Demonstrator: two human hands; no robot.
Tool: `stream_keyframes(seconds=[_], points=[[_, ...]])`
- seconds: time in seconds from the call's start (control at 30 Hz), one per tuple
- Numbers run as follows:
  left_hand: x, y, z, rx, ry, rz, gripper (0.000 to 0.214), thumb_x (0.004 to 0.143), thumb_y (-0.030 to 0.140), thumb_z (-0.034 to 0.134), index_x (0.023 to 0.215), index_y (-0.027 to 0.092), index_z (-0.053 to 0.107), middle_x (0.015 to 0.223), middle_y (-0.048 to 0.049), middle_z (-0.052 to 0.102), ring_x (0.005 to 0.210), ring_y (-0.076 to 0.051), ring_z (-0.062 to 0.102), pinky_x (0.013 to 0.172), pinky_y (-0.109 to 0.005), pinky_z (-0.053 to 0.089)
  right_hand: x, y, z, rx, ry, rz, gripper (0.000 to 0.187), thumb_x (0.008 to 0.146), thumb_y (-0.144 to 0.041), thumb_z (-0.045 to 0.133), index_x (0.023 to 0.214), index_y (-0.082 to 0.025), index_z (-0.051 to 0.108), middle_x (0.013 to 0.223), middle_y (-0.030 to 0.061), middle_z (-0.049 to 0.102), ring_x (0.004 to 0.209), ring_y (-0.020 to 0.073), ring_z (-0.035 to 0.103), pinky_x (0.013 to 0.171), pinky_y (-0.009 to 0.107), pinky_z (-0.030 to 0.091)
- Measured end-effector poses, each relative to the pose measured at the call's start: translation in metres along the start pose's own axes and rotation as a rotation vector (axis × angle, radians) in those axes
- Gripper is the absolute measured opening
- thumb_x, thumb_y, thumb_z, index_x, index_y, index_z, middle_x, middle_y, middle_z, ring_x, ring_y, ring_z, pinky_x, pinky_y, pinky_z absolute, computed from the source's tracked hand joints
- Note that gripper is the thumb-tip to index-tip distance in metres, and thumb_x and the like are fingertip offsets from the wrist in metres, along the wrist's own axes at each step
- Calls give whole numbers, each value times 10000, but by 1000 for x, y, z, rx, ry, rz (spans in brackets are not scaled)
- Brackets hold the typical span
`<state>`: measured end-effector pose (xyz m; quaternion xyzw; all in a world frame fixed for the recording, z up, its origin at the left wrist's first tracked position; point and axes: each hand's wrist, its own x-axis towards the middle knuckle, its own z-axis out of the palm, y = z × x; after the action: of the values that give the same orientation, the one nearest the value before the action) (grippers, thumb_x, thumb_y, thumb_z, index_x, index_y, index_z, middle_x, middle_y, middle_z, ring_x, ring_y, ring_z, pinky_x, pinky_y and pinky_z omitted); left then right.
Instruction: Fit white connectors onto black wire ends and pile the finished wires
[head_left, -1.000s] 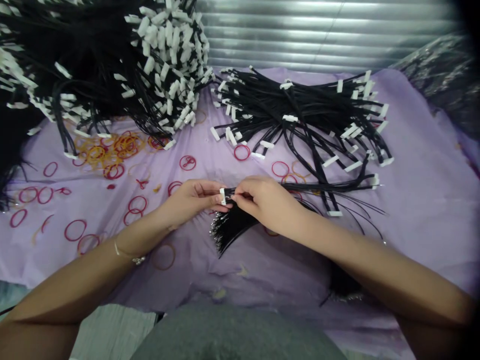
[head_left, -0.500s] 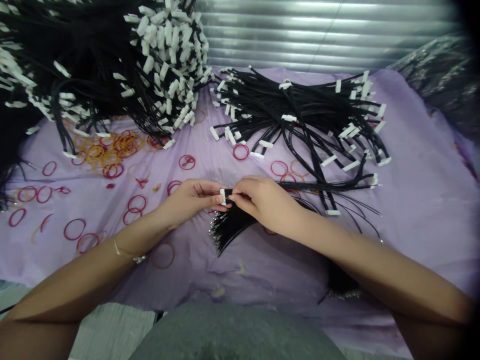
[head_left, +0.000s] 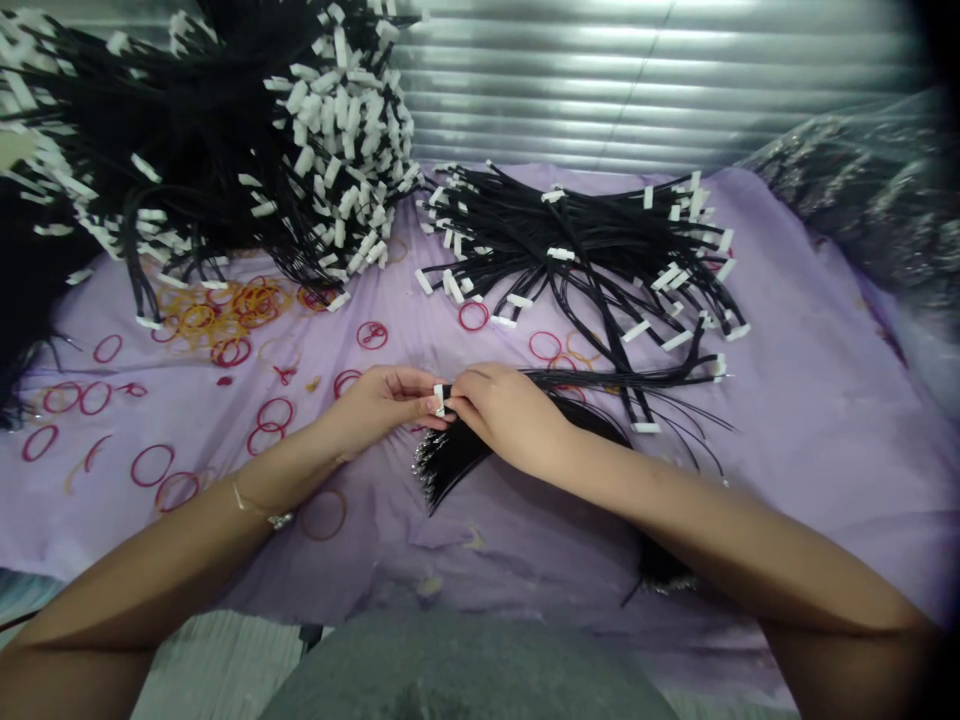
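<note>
1. Across the worktop lies a thin purple sheet [head_left: 810, 420], creased, with a few pale patches near its front edge
2. Behind it rises a silvery screen of horizontal slats [head_left: 525, 90]; at the far right sits a clear plastic bag [head_left: 862, 180] with dark contents and glinting ends
3. Below the front edge, pale grey floor [head_left: 217, 670] shows at left, and grey cloth [head_left: 465, 660] covers the person at bottom centre
4. At the sheet's upper left is a big heap of black cables [head_left: 202, 110] with white ends; right of it, near the slats, lies a smaller stack of cables [head_left: 600, 225]
5. Red and yellow rubber bands [head_left: 255, 300] are piled before the heap, with others scattered around
6. Near the sheet's centre, the left hand [head_left: 382, 405], with a bracelet [head_left: 259, 510] at its wrist, pinches a white connector [head_left: 439, 400]
7. Just beside the connector, the right hand [head_left: 517, 415] is closed on black wires [head_left: 615, 378], which extend rightward beyond it
8. Below both hands, metal-tipped loose strands [head_left: 457, 455] fan out
9. Any lettering on the connector is too small to read
</note>
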<state>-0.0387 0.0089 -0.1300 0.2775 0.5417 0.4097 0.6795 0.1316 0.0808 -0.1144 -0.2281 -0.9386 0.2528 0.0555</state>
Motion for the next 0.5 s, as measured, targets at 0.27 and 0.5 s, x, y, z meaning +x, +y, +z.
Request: stream_keyframes(seconds=[0.27, 0.5], points=[[3, 2, 1, 42, -7, 56, 346, 640, 333, 809, 859, 109, 664, 761, -59, 723, 692, -150, 697, 733, -280, 572, -3, 6, -4, -60, 143, -130, 176, 895, -211, 508, 975, -118, 634, 985, 111, 564, 897, 196, 471, 795, 324, 376], [-3, 15, 4, 318, 20, 216, 323, 746, 336, 714, 957, 101, 645, 781, -94, 715, 685, -166, 686, 674, -285, 566, -9, 5, -17, -115, 147, -249, 175, 913, -209, 484, 904, -103, 623, 955, 108, 578, 902, 204, 487, 825, 354, 389]])
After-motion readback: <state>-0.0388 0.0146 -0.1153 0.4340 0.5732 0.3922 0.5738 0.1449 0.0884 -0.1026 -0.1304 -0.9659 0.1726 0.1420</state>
